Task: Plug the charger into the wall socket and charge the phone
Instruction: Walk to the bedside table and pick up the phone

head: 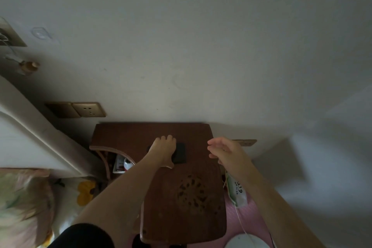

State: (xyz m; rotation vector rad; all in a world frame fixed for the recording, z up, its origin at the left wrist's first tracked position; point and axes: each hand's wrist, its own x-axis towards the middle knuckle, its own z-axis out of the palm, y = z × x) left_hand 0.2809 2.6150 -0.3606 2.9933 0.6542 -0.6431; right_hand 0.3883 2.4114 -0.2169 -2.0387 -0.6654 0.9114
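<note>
Left grip [164, 148] flat on the dark phone [179, 153], fingers curled over its far edge, pressing rather than lifting, at mid worktop [120, 137]. Right grip [223, 152] half open, empty as far as visible, hovering just right of the phone. No charger clearly seen; thin pale cord [239, 219] trailing below the right grip. Risks, as judged: slick slab sliding off polished dark wood, cord snagging a wrist. Brassy wall socket [89, 109] up and left of the left grip, well apart
</note>
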